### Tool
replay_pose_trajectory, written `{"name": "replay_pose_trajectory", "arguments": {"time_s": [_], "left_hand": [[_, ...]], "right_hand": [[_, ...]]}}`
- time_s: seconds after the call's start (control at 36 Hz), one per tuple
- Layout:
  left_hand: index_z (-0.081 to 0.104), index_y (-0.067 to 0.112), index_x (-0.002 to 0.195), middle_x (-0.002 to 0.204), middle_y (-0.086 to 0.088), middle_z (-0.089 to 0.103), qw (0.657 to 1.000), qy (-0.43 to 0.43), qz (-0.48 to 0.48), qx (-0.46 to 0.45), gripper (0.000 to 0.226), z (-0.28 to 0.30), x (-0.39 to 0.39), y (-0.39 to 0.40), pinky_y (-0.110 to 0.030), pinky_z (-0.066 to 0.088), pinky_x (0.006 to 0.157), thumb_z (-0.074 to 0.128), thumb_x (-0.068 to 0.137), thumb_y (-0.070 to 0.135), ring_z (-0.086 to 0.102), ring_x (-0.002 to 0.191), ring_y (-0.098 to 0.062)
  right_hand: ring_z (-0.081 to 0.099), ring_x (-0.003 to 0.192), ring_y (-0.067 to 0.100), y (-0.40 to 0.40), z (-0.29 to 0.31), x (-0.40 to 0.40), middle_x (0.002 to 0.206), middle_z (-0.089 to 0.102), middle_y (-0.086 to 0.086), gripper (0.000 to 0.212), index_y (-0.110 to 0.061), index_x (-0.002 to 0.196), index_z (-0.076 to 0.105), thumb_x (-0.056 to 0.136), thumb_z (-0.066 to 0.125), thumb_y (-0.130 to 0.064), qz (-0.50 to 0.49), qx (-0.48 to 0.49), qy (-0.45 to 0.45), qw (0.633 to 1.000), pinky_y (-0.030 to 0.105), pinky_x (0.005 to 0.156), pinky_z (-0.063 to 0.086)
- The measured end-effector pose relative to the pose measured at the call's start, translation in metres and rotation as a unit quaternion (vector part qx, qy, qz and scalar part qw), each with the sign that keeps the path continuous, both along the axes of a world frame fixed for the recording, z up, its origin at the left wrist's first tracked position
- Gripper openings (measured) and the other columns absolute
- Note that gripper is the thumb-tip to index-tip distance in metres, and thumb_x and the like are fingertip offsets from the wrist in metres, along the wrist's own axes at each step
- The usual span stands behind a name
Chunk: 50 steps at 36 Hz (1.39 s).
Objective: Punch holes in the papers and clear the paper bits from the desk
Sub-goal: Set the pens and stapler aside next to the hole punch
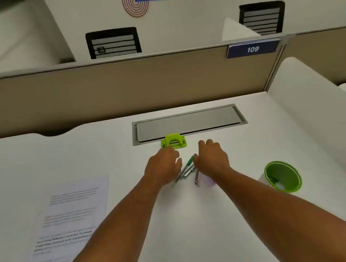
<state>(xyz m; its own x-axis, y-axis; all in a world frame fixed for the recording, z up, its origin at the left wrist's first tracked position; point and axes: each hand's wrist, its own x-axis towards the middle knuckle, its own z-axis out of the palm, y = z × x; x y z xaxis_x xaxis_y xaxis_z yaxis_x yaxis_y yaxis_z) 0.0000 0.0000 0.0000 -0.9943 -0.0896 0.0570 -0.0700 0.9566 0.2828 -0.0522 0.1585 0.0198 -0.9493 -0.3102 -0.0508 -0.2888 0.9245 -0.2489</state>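
Observation:
A lime-green hole punch (173,141) stands on the white desk (199,224) by the front edge of a grey cable hatch. Just below it my left hand (164,167) and my right hand (211,158) lie palm down, fingers loosely curled, on either side of a small cluster of pens (186,169), one with a green cap. Whether either hand grips a pen is hidden by the fingers. A printed sheet of paper (69,227) lies flat at the left of the desk. No paper bits are visible on the desk.
A small green bin (283,175) stands at the right of the desk, something small inside it. The grey hatch (188,121) is set into the desk at the back. A beige partition with a "109" sign (252,48) closes the far side; a white divider rises at the right.

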Motion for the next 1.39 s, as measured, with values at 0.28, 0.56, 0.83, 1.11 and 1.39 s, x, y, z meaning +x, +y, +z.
{"name": "replay_pose_trajectory", "arguments": {"time_s": [0.28, 0.56, 0.83, 1.11, 1.39], "left_hand": [[0.063, 0.019, 0.118, 0.119, -0.003, 0.059, 0.996, -0.090, -0.006, -0.007, 0.036, -0.027, -0.015, 0.010, -0.038, 0.049, 0.088, 0.041, 0.098, 0.039, 0.057, 0.108, -0.023], [0.063, 0.016, 0.111, 0.109, -0.006, 0.056, 0.994, -0.105, 0.028, 0.008, 0.036, -0.043, -0.028, 0.017, -0.035, 0.050, 0.075, 0.049, 0.095, 0.045, 0.057, 0.095, -0.024], [0.061, 0.021, 0.107, 0.106, -0.002, 0.054, 0.992, -0.114, 0.044, 0.028, 0.034, -0.048, -0.036, 0.018, -0.033, 0.049, 0.074, 0.060, 0.089, 0.050, 0.053, 0.086, -0.019], [0.059, 0.022, 0.102, 0.102, 0.000, 0.059, 0.987, -0.154, 0.012, 0.039, 0.023, -0.048, -0.038, 0.021, -0.029, 0.043, 0.071, 0.061, 0.089, 0.041, 0.053, 0.086, -0.017], [0.064, 0.019, 0.100, 0.098, -0.002, 0.064, 0.982, -0.185, 0.005, 0.034, 0.017, -0.027, -0.060, 0.033, -0.030, 0.042, 0.068, 0.062, 0.087, 0.031, 0.058, 0.087, -0.020]], "right_hand": [[0.046, 0.118, 0.030, 0.013, -0.035, 0.000, 0.123, 0.049, 0.009, 0.058, -0.014, 0.122, 0.051, 0.085, 0.052, -0.058, -0.115, 0.004, -0.119, 0.986, 0.039, 0.089, 0.045], [0.056, 0.110, 0.030, 0.006, -0.041, -0.003, 0.117, 0.053, 0.010, 0.067, -0.012, 0.119, 0.049, 0.077, 0.060, -0.063, -0.133, -0.018, -0.145, 0.980, 0.035, 0.079, 0.045], [0.057, 0.085, 0.025, 0.015, -0.044, -0.004, 0.104, 0.060, 0.009, 0.023, -0.010, 0.107, 0.052, 0.088, 0.057, -0.022, -0.092, -0.022, -0.116, 0.989, 0.029, 0.065, 0.039], [0.050, 0.074, 0.022, 0.029, -0.031, -0.024, 0.099, 0.064, 0.010, 0.008, -0.013, 0.085, 0.047, 0.087, 0.053, -0.008, -0.061, 0.017, -0.131, 0.989, 0.027, 0.065, 0.041], [0.052, 0.060, 0.017, 0.056, 0.009, -0.081, 0.076, 0.058, 0.002, 0.016, -0.015, 0.075, 0.048, 0.087, 0.059, -0.011, -0.089, 0.035, -0.071, 0.993, 0.026, 0.056, 0.040]]}}
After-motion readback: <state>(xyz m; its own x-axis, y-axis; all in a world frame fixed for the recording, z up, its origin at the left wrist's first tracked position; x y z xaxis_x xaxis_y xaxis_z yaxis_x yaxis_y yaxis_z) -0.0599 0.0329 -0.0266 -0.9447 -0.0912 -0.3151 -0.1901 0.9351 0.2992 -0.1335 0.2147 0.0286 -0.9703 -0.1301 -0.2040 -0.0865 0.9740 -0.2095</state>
